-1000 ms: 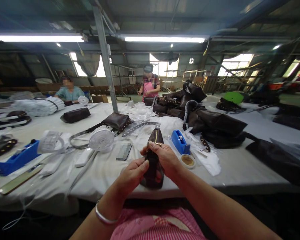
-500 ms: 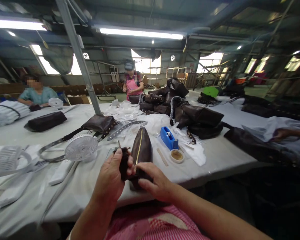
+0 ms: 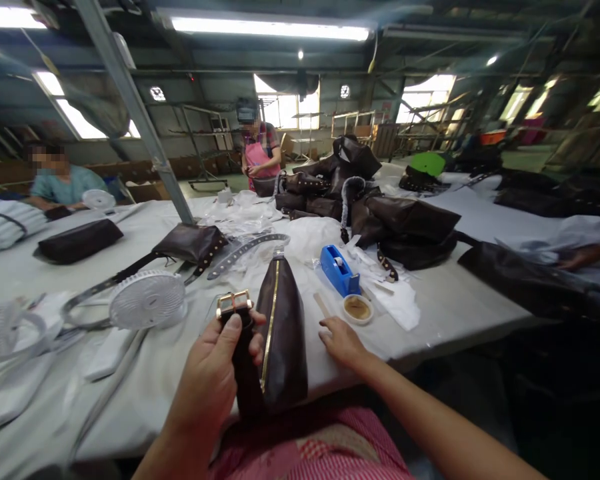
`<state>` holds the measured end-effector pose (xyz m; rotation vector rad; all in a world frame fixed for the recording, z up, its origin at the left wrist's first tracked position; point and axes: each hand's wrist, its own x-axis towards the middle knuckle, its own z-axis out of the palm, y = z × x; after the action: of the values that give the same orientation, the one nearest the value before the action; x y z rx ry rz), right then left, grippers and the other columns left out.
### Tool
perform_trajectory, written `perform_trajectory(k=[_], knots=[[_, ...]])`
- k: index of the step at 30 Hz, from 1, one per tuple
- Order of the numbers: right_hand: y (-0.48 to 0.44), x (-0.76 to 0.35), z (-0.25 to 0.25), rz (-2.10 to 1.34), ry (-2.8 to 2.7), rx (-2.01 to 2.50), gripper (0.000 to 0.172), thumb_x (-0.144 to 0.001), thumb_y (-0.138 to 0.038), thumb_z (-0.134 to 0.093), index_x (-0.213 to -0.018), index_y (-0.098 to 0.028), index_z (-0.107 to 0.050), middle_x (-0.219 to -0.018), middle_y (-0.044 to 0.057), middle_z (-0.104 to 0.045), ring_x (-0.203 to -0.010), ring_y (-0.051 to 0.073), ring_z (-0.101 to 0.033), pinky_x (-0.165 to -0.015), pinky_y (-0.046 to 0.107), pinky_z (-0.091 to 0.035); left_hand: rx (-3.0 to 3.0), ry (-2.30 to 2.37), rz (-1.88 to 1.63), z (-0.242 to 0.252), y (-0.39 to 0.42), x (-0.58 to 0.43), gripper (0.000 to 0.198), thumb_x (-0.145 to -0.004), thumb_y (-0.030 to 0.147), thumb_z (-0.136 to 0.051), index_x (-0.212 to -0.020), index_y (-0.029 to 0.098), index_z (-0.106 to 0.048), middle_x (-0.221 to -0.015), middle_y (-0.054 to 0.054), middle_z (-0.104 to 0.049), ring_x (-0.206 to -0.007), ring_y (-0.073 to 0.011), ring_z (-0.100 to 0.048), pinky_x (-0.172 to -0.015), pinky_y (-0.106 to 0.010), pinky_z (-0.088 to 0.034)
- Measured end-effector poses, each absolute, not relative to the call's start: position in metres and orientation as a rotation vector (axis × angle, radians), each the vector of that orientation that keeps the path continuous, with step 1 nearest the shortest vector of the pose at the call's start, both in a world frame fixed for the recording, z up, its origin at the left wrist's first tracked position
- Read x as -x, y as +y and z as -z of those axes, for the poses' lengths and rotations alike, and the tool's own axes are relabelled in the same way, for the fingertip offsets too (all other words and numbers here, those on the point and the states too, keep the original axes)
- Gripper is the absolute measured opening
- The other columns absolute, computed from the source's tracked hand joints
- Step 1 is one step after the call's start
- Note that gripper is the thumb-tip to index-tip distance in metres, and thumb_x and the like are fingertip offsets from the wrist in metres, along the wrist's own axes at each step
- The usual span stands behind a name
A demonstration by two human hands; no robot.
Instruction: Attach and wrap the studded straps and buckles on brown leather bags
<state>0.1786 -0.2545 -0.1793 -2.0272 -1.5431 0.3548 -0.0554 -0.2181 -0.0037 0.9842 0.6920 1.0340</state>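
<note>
My left hand (image 3: pixel 215 363) is closed around a dark brown buckle strap (image 3: pixel 247 373), its thumb pressed just below the gold buckle (image 3: pixel 233 303) at the top. Right beside that hand, a dark brown leather bag (image 3: pixel 287 327) lies on the table near my lap, its gold zipper running lengthwise. My right hand (image 3: pixel 344 341) rests low over the table with fingers stretched forward, at the near end of a flat wooden stick (image 3: pixel 322 305). Whether the fingertips touch the stick is unclear. A small tub of brown paste (image 3: pixel 357 309) stands just beyond that hand.
Behind the tub is a blue tape dispenser (image 3: pixel 340 270). Dark bags (image 3: pixel 405 223) are heaped farther back, with white wrapping around them. To the left are a white fan (image 3: pixel 147 299), another bag (image 3: pixel 190 243) and a metal post (image 3: pixel 135 113). Co-workers (image 3: pixel 261 150) are across the table.
My right hand has left the bag and strap and moved right, toward the wooden stick. My left hand has turned the strap upright, and its gold buckle now faces me.
</note>
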Motion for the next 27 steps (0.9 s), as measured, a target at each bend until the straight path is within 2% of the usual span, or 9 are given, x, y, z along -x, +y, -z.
perform_trajectory(k=[3,7,10,13,15,18,24,27], knots=[[-0.24,-0.189,0.201,-0.371,-1.576,2.095,0.033,-0.085,-0.019,-0.055,-0.115,-0.007,-0.066,-0.116,0.019,-0.066,-0.112,0.028,-0.058,-0.101,0.038,-0.04,-1.003,0.667,-1.053,0.004,-0.213,0.059,0.024,-0.087,0.032,-0.064,-0.106,0.019,-0.059,-0.09,-0.004,-0.065,-0.056,-0.0084,-0.052,-0.049,-0.021,-0.044],[-0.237,-0.188,0.212,-0.383,-1.646,2.136,0.028,-0.081,-0.018,-0.059,-0.106,-0.012,-0.069,-0.123,0.019,-0.062,-0.116,0.032,-0.053,-0.102,0.042,-0.036,-0.997,0.638,-1.064,0.005,-0.21,0.061,0.022,-0.088,0.032,-0.063,-0.106,0.02,-0.059,-0.093,-0.003,-0.064,-0.058,-0.0083,-0.052,-0.051,-0.021,-0.044],[-0.241,-0.184,0.21,-0.364,-1.651,2.141,0.03,-0.081,-0.018,-0.06,-0.109,-0.014,-0.068,-0.127,0.018,-0.061,-0.117,0.032,-0.052,-0.1,0.041,-0.037,-0.992,0.634,-1.048,0.006,-0.21,0.058,0.021,-0.089,0.031,-0.062,-0.107,0.02,-0.06,-0.093,-0.004,-0.064,-0.059,-0.0088,-0.053,-0.052,-0.022,-0.046],[-0.245,-0.184,0.196,-0.323,-1.629,2.121,0.03,-0.087,-0.018,-0.054,-0.113,-0.015,-0.067,-0.118,0.014,-0.067,-0.11,0.025,-0.058,-0.095,0.033,-0.04,-0.972,0.672,-1.036,0.006,-0.212,0.054,0.026,-0.085,0.031,-0.067,-0.108,0.02,-0.061,-0.091,-0.004,-0.065,-0.058,-0.0095,-0.054,-0.051,-0.022,-0.046],[-0.246,-0.19,0.183,-0.283,-1.601,2.121,0.024,-0.092,-0.023,-0.05,-0.105,-0.018,-0.069,-0.102,0.009,-0.072,-0.098,0.02,-0.063,-0.086,0.028,-0.043,-0.951,0.705,-1.027,0.006,-0.211,0.052,0.03,-0.081,0.032,-0.071,-0.107,0.021,-0.062,-0.089,-0.004,-0.066,-0.057,-0.0101,-0.054,-0.05,-0.022,-0.047],[-0.246,-0.219,0.167,-0.181,-1.492,2.201,0.031,-0.097,-0.032,-0.043,-0.089,-0.018,-0.069,-0.088,0.007,-0.071,-0.085,0.018,-0.063,-0.076,0.026,-0.041,-0.911,0.784,-0.988,0.009,-0.206,0.049,0.036,-0.072,0.035,-0.079,-0.101,0.02,-0.065,-0.085,-0.004,-0.067,-0.055,-0.0106,-0.054,-0.047,-0.022,-0.048],[-0.265,-0.32,0.175,-0.103,-1.186,2.442,0.039,-0.098,-0.035,-0.04,-0.085,-0.013,-0.069,-0.085,0.013,-0.07,-0.081,0.021,-0.062,-0.071,0.03,-0.038,-0.907,0.898,-0.957,0.014,-0.196,0.047,0.043,-0.063,0.034,-0.084,-0.101,0.024,-0.067,-0.08,0.0,-0.067,-0.054,-0.0117,-0.053,-0.045,-0.024,-0.052],[-0.276,-0.352,0.194,-0.133,-1.132,2.491,0.026,-0.091,-0.026,-0.05,-0.098,-0.011,-0.069,-0.097,0.015,-0.07,-0.091,0.023,-0.062,-0.077,0.029,-0.039,-0.886,0.909,-0.931,0.017,-0.191,0.045,0.042,-0.06,0.034,-0.086,-0.096,0.024,-0.067,-0.078,0.001,-0.067,-0.052,-0.0114,-0.052,-0.044,-0.024,-0.052]])
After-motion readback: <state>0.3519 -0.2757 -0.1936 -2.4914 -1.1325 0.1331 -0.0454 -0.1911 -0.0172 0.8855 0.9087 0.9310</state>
